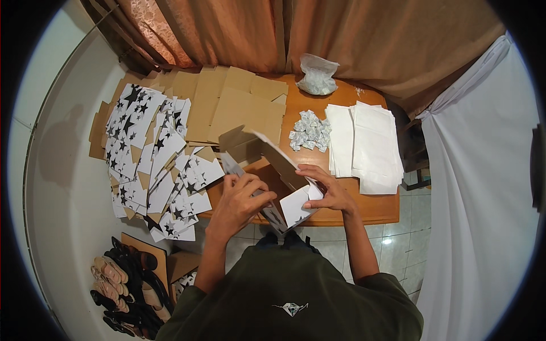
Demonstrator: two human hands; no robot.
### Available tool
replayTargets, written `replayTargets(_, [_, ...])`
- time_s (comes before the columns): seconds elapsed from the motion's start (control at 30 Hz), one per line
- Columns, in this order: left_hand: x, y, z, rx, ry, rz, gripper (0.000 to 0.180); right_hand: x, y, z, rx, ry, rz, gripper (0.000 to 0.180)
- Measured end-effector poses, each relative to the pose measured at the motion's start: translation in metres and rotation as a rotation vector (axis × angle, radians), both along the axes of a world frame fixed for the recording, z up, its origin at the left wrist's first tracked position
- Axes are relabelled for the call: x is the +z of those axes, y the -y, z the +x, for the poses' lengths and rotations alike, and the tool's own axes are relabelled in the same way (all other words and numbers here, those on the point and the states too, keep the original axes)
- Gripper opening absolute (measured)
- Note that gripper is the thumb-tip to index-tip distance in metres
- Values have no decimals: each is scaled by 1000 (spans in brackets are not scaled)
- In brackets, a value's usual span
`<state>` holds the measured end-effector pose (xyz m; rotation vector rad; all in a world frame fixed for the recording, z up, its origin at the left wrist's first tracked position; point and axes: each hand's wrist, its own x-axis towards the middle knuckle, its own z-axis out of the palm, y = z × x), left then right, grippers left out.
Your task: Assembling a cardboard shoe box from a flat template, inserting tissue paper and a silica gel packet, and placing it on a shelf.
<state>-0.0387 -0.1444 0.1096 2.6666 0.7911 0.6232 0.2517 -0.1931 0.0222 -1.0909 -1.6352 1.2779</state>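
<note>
A partly folded cardboard box (294,208), white outside with black stars and brown inside, stands tilted at the near edge of the table. My left hand (242,200) grips its left wall, fingers curled over the upper edge. At the box's right end, my right hand (329,192) has the corner between thumb and fingers, with the thumb against a white end flap. The far end of the box rises open, showing brown inner panels. Left of my left hand lies a heap of star-printed cardboard pieces (190,170).
Flat brown cardboard sheets (244,111) cover the back left of the wooden table (372,213). Small silvery packets (310,132) lie right of centre, near a clear plastic bag (318,74) and stacked white paper sheets (372,142). Shoes (122,281) sit on the floor at lower left.
</note>
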Motion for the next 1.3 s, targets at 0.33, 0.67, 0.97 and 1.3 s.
replayTargets(0.33, [-60, -7, 18, -29, -55, 29, 19, -10, -8, 23, -161, 327, 87, 97])
replayTargets(0.67, [-103, 5, 31, -91, -71, 26, 29, -36, -3, 26, -90, 338, 70, 102])
replayTargets(0.97, [-147, 4, 46, -111, -40, -14, 15, -97, -10, 37, -108, 495, -34, 106])
replayTargets(1.3, [-160, -5, 73, -18, -23, -63, 24, -101, -26, 47, -61, 710, -80, 105])
